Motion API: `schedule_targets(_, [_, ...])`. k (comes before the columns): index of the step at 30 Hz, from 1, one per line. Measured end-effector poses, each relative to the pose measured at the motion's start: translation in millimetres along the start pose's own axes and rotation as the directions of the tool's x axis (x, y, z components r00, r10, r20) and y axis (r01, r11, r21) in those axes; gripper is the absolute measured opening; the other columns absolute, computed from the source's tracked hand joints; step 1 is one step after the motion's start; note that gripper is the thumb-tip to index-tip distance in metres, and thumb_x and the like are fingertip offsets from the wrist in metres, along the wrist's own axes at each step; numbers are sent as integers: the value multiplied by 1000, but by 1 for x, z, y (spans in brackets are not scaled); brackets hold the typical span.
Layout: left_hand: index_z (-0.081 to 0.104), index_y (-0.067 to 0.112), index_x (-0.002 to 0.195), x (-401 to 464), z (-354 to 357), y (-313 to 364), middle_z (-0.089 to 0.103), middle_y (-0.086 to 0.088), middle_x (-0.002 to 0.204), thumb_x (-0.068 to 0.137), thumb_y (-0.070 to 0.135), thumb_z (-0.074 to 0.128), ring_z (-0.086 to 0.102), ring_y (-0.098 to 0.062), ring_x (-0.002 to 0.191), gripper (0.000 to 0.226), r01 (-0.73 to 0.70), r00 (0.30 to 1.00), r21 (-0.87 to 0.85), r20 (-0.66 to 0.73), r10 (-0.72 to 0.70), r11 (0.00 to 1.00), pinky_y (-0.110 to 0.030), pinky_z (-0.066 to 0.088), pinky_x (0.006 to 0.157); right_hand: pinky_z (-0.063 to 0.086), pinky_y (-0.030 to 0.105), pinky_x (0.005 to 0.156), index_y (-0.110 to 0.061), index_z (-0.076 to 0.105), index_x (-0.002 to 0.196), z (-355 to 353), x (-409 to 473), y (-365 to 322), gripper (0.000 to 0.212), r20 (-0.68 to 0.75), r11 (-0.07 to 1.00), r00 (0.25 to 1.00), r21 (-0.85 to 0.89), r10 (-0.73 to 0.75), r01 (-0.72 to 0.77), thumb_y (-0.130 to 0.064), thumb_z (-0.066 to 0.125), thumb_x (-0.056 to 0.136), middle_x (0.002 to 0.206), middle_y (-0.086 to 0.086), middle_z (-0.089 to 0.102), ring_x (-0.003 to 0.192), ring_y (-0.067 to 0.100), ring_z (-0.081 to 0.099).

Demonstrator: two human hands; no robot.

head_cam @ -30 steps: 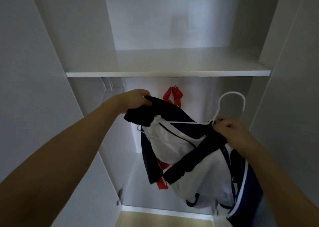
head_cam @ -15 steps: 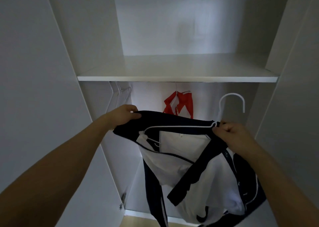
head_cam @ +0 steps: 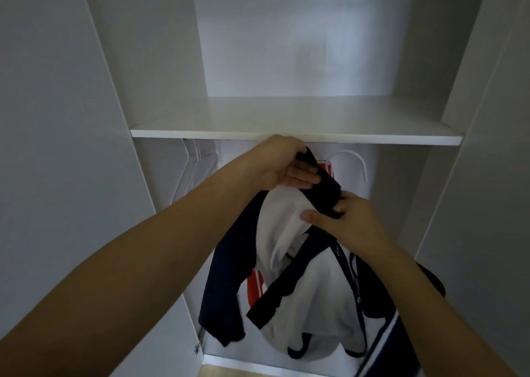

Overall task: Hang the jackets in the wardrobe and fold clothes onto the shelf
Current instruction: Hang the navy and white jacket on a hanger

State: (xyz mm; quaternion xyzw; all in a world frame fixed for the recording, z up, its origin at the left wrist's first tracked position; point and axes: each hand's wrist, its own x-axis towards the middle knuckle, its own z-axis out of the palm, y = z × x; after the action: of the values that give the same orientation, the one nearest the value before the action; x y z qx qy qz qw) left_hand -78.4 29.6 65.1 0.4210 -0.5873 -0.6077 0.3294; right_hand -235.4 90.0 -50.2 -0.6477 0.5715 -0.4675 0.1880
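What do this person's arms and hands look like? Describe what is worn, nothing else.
Both forearms are bare up to the frame edge, with no sleeves in view. The left hand and right hand wear no gloves, and no rings, watch or bracelets are visible. The light is dim.

Both hands (head_cam: 289, 167) on jacket (head_cam: 304, 285)

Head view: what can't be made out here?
- Hanging rail: hidden behind the white shelf.
- White plastic hanger: only the hook shows; navy-and-white jacket and right hand cover the rest.
- Red garment: mostly behind the jacket and left hand.
- Jacket's lower right: cut off.
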Motion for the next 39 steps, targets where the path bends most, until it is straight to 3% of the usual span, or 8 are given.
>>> schedule_targets(5, [61,7,92,-13,9,10,68,-6,60,99,19,47,60,-17,48,20,-33,999,275,-5,36,961,-25,53,50,47,37,54,-25,62,70,3,10,2,44,-105,987,984,81,144,-136,-68,54,68,57,-5,62,45,7,54])
schedule_targets(10, [51,14,91,-27,-6,-23,66,-6,76,94,17,50,59,-15,58,4,-199,959,306,-135,249,931,-31,48,61,56,48,80,-44,70,77,3,15,-2,24,-26,928,970,295,244,-225,-60,55,66,82,5,71,82,27,70])
schedule_targets(14, [58,30,108,-47,0,-112,65,14,105,82,42,63,64,2,90,30,-129,985,470,165,56,873,-16,50,77,54,27,67,-55,67,74,3,13,-2,15,-4,909,981,376,196,-180,-50,55,79,76,-15,72,73,4,69])
schedule_targets(22, [65,28,71,-38,-3,-138,65,13,68,92,19,59,62,-3,67,23,-196,979,430,139,150,881,-18,51,62,50,23,55,-15,69,81,13,13,10,35,-18,909,969,350,248,-226,-44,53,94,78,12,69,62,12,64])
schedule_targets(26, [72,23,79,-48,-40,-136,75,-4,84,91,32,60,72,-18,74,19,-42,968,141,-238,75,989,-29,59,64,55,41,72,-4,62,87,6,19,24,38,-139,933,945,254,295,-253,-36,47,100,102,22,63,79,35,63])
schedule_targets(30, [72,17,105,-47,-73,-128,76,-8,96,92,38,58,74,-21,84,28,-137,890,-360,-454,-45,923,-30,58,60,38,14,70,-13,48,86,9,12,36,20,-277,976,938,0,208,-217,-27,47,101,116,1,29,74,2,43])
schedule_targets(33, [66,29,119,-45,-76,-123,74,0,107,92,43,59,72,-17,96,31,-193,885,-277,-462,46,941,-33,58,75,38,15,73,-10,46,102,17,2,36,9,-319,980,936,-82,149,-183,-15,52,97,115,0,24,82,12,42])
schedule_targets(39, [61,34,119,-46,-66,-124,73,3,110,97,39,58,70,-18,101,23,-215,890,-206,-443,104,955,-37,56,85,33,5,83,-25,44,123,29,-14,26,60,-261,996,962,-73,-76,59,17,50,80,133,2,27,109,15,41])
